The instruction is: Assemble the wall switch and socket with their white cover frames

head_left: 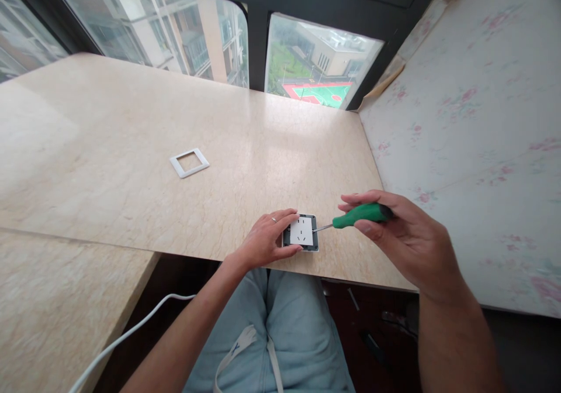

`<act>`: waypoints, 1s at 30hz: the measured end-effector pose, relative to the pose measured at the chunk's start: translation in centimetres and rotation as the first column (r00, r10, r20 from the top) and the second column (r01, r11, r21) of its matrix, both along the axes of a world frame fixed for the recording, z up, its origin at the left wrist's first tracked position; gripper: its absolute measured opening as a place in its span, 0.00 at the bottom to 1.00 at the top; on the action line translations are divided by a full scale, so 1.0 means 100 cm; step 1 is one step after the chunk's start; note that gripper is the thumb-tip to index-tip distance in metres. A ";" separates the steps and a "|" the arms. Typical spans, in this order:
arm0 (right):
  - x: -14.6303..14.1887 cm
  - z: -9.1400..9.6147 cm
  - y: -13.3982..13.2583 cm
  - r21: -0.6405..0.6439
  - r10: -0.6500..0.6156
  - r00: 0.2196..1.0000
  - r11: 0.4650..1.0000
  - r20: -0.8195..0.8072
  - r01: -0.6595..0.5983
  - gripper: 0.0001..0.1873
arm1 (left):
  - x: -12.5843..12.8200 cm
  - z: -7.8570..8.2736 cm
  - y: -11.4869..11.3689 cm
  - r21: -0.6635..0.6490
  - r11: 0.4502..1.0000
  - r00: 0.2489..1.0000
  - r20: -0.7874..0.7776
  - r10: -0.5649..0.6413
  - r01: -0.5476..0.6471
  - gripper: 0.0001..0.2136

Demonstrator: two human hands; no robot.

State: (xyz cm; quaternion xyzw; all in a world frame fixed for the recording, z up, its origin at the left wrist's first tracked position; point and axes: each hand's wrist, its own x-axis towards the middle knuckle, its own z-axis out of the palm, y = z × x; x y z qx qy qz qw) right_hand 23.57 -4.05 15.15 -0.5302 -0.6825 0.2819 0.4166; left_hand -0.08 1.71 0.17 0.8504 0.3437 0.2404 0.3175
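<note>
A wall socket point(302, 233) with a white face and dark surround lies near the front edge of the stone sill. My left hand point(272, 236), a ring on one finger, grips it from the left with fingers and thumb on its top and bottom sides. In my right hand point(397, 229) is a green-handled screwdriver point(362, 214), held between thumb and fingers. Its metal shaft points left, and the tip meets the right side of the socket's frame. Farther back on the left rests a white square cover frame point(189, 162), apart from both hands.
The marble-patterned sill point(263, 159) runs back to a dark-framed window point(258, 48). A wall with floral paper point(473, 135) bounds the right side. A white cable point(144, 318) hangs at lower left. My legs point(280, 334) are under the front edge.
</note>
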 end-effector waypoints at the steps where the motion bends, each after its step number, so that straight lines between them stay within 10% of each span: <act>1: -0.001 -0.002 0.002 0.047 -0.080 0.995 0.996 0.063 0.077 0.16 | 0.000 0.000 0.000 0.000 1.000 1.000 -0.002 0.002 -0.002 0.30; 6: -0.006 -0.004 0.008 0.427 -0.426 0.807 0.871 0.410 0.243 0.20 | 0.000 0.000 0.000 0.001 1.000 1.000 -0.008 0.006 -0.006 0.30; 10: -0.009 -0.003 0.011 0.492 -0.464 0.756 0.843 0.462 0.216 0.21 | 0.001 0.000 -0.001 0.001 1.000 1.000 -0.006 0.008 -0.008 0.30; 30: -0.005 -0.015 -0.004 0.400 -0.457 0.826 0.725 -0.330 0.561 0.09 | -0.006 -0.007 -0.002 -0.096 0.995 0.977 0.210 0.026 -0.005 0.45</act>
